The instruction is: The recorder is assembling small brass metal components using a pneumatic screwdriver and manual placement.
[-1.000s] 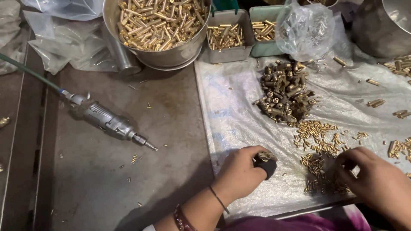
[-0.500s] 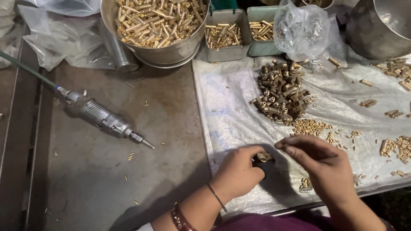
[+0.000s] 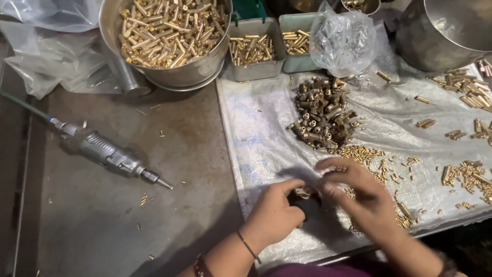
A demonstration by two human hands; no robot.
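Step as I read it: fitting a small brass part (image 3: 306, 193) into the dark holder (image 3: 307, 204), near edge of the plastic sheet (image 3: 266, 138). L hand (image 3: 274, 215) fingers curled round holder; R hand (image 3: 359, 197) fingertips pinched at the part, blurred. Next needs fine alignment, I'd say. Big steel bowl (image 3: 169, 77) behind sheet: brass pins; two green trays (image 3: 256, 64): same.

Left hand (image 3: 274, 218) curled around small dark block (image 3: 306, 202) with brass piece on top, on plastic sheet (image 3: 266, 138) over bench (image 3: 102, 220). Right hand (image 3: 366, 200) blurred, fingertips at block from right. Pile of dark brass fittings (image 3: 323, 115) just beyond block. Small brass pins (image 3: 366, 154) scattered between pile and right hand. Air tool (image 3: 110, 156) well left of block. Steel bowl of brass rods (image 3: 166, 36) far beyond block, leftward.
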